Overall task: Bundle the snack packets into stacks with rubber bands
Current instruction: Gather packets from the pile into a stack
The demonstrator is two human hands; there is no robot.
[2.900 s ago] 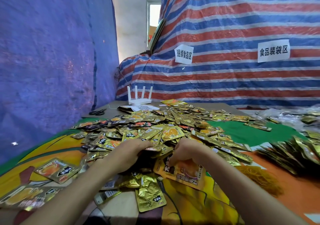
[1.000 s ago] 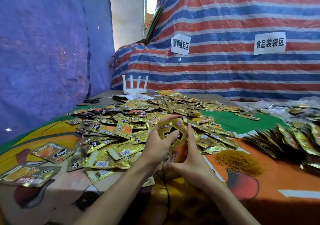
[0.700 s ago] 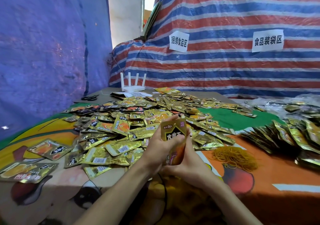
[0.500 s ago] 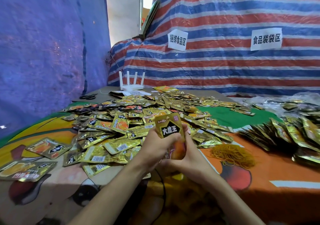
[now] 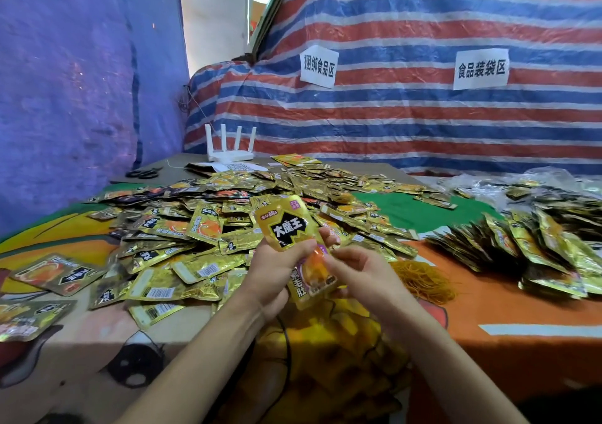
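Gold foil on nearly every surface, seen from the head camera. Held upright above the near edge of the table (image 5: 521, 313): a small stack of snack packets (image 5: 294, 247), front face yellow with a black label. Gripped on its left side by the left hand (image 5: 268, 272), thumb across the front, fingers curled behind. Pinched at its right edge by the right hand (image 5: 356, 269), fingertips closed on the foil. No band visible round the stack; number of packets inside impossible to tell.

Spread behind and to the left: a wide loose heap of packets (image 5: 211, 228). Just right of the right hand: a tangle of yellow rubber bands (image 5: 420, 277). Further right: rows of packets (image 5: 537, 244) lying on edge, banded or not, cannot tell. At the far end: a white router (image 5: 229, 150) and scissors (image 5: 143, 173).

Likely troubles from here:
- Slick foil sliding and fanning out upon release by either hand for a band.
- Uneven edges giving a crooked bundle.
- Several bands lifting together out of the tangle.
- A band slipping off a corner under stretch.
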